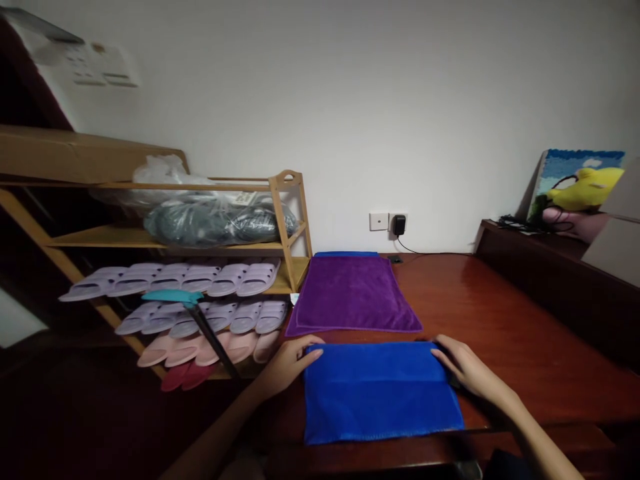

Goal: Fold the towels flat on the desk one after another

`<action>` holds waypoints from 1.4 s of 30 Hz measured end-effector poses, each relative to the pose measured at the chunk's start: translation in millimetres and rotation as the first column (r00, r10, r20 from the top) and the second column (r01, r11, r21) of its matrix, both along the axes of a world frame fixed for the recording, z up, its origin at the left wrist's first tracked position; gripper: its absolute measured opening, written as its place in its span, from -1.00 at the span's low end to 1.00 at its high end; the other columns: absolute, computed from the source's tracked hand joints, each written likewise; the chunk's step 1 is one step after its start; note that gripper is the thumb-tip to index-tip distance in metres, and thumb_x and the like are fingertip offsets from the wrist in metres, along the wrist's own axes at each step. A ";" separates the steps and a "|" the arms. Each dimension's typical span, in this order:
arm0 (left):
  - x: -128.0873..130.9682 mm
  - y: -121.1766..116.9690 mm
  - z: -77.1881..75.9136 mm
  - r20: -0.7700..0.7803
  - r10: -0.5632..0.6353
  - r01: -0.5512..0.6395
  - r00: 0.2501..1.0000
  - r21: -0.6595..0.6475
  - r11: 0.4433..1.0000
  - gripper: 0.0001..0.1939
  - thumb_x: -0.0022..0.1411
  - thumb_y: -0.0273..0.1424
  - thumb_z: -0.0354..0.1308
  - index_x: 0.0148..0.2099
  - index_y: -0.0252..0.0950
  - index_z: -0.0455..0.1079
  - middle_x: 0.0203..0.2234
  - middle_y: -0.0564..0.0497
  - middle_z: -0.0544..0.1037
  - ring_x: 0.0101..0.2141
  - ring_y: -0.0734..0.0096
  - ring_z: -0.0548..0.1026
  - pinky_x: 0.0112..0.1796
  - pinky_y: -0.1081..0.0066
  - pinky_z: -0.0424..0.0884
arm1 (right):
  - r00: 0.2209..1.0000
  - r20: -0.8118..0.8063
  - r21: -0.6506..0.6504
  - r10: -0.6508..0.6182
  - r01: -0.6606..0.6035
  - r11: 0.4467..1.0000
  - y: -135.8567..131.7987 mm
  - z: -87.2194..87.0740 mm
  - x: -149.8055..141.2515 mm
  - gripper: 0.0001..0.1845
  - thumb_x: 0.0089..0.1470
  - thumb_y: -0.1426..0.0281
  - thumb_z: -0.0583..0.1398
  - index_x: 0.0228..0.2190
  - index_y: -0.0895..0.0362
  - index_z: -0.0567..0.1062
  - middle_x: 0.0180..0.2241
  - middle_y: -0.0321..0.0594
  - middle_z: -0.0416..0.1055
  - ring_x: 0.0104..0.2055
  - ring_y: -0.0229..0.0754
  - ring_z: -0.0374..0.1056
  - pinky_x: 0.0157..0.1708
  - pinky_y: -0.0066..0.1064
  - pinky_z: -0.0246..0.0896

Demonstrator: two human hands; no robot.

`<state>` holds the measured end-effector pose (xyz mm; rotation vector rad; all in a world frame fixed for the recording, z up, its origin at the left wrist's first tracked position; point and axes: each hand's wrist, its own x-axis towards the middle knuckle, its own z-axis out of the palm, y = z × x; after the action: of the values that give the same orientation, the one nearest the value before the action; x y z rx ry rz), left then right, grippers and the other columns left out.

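Note:
A blue towel [380, 393] lies folded on the dark red wooden table [500, 320] in front of me. My left hand [290, 363] pinches its far left corner, fingers closed on the cloth. At the far right corner my right hand [463, 367] grips the towel edge the same way. Just beyond lies a purple towel [353, 293], folded flat, with another blue cloth [345, 254] showing under its far edge.
A wooden shoe rack [287, 220] stands left of the table with rows of lilac and pink slippers [200, 313] and bagged items. A charger [399, 225] is plugged into the wall socket. A raised ledge [550, 273] at right carries a picture and cables.

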<state>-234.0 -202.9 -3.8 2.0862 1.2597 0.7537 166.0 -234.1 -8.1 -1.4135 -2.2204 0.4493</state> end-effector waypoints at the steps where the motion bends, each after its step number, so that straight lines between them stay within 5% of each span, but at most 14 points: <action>1: 0.4 1.5 -1.7 -0.029 0.013 -0.012 0.999 0.025 1.000 -0.74 0.27 -0.24 0.01 -0.14 -0.25 0.43 -0.28 0.04 0.56 -0.27 0.36 0.48 -0.21 0.41 0.38 | 1.000 0.016 0.007 0.007 -0.008 1.000 3.4 -1.1 -1.1 -0.64 0.25 0.15 -0.11 -0.25 0.08 0.36 -0.27 -0.17 0.42 -0.24 -0.18 0.33 -0.18 -0.34 0.24; 8: 4.6 -0.4 -3.4 -0.206 0.129 -0.048 0.970 0.357 0.933 -0.80 0.28 -0.32 0.02 -0.12 -0.23 0.40 -0.23 -0.02 0.47 -0.17 0.29 0.43 -0.11 0.30 0.32 | 0.985 0.160 0.162 -0.057 0.031 0.986 16.0 -11.4 -6.0 -0.64 0.24 0.20 -0.07 -0.09 0.07 0.38 -0.15 -0.08 0.36 -0.13 -0.10 0.29 -0.11 -0.19 0.21; 11: 5.1 -14.9 12.0 -0.312 0.032 0.112 0.950 0.432 0.895 -0.83 0.29 -0.34 0.03 -0.10 -0.19 0.37 -0.17 -0.01 0.44 -0.14 0.29 0.40 -0.09 0.31 0.30 | 0.989 0.134 0.236 -0.069 0.036 0.971 4.6 -3.4 -5.7 -0.65 0.22 0.19 -0.03 -0.06 0.02 0.39 -0.04 -0.09 0.33 -0.03 -0.07 0.26 -0.03 -0.15 0.17; 14: 1.6 -30.7 22.9 -0.449 -0.073 0.283 0.891 0.422 0.861 -0.85 0.25 -0.35 0.09 -0.12 -0.17 0.38 -0.18 0.00 0.45 -0.17 0.28 0.40 -0.13 0.32 0.31 | 0.987 0.150 0.195 0.061 -0.090 0.977 -12.8 2.5 -1.4 -0.67 0.20 0.19 0.02 -0.06 -0.04 0.42 0.00 -0.14 0.34 0.03 -0.07 0.24 0.03 -0.14 0.13; 17: -4.9 -37.5 18.0 -0.508 -0.048 0.304 0.860 0.434 0.848 -0.75 0.23 -0.37 0.10 -0.02 -0.17 0.35 -0.15 -0.02 0.46 -0.16 0.24 0.41 -0.13 0.28 0.32 | 0.979 0.177 0.159 0.098 -0.127 0.979 -24.4 -3.4 4.8 -0.60 0.17 0.20 0.07 0.04 -0.05 0.36 0.01 -0.14 0.36 0.05 -0.07 0.25 0.03 -0.15 0.14; 24: -14.7 -29.0 -4.9 -0.485 -0.006 0.258 0.875 0.453 0.853 -0.73 0.30 -0.44 0.01 0.03 -0.15 0.33 -0.11 0.02 0.50 -0.11 0.28 0.44 -0.07 0.29 0.31 | 0.986 0.151 0.212 0.065 -0.096 0.972 -23.8 -27.7 10.0 -0.64 0.21 0.33 0.01 0.03 -0.01 0.35 -0.03 -0.13 0.41 -0.02 -0.10 0.30 -0.05 -0.19 0.17; 31: -14.0 -18.0 10.0 -0.466 -0.003 0.272 0.885 0.510 0.816 -0.74 0.33 -0.45 -0.08 -0.03 -0.20 0.38 -0.23 -0.01 0.54 -0.23 0.31 0.47 -0.17 0.32 0.36 | 0.992 0.120 0.205 0.038 -0.062 0.977 -19.2 -2.7 6.1 -0.59 0.18 0.44 -0.03 0.05 -0.01 0.30 -0.13 -0.13 0.41 -0.14 -0.11 0.29 -0.09 -0.17 0.12; 42: -2.1 32.5 22.5 -0.270 0.017 0.088 0.963 0.369 0.925 -0.73 0.31 -0.42 -0.08 -0.03 -0.22 0.39 -0.15 0.00 0.53 -0.13 0.35 0.46 -0.05 0.33 0.34 | 0.992 0.125 0.144 -0.004 -0.015 0.989 43.3 5.9 0.4 -0.67 0.25 0.37 -0.15 -0.24 0.09 0.38 -0.31 -0.18 0.38 -0.28 -0.17 0.24 -0.19 -0.30 0.09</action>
<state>-236.1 -170.4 18.7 2.5924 1.2909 0.7637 166.4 -190.8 -2.2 -1.3929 -2.3043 0.2008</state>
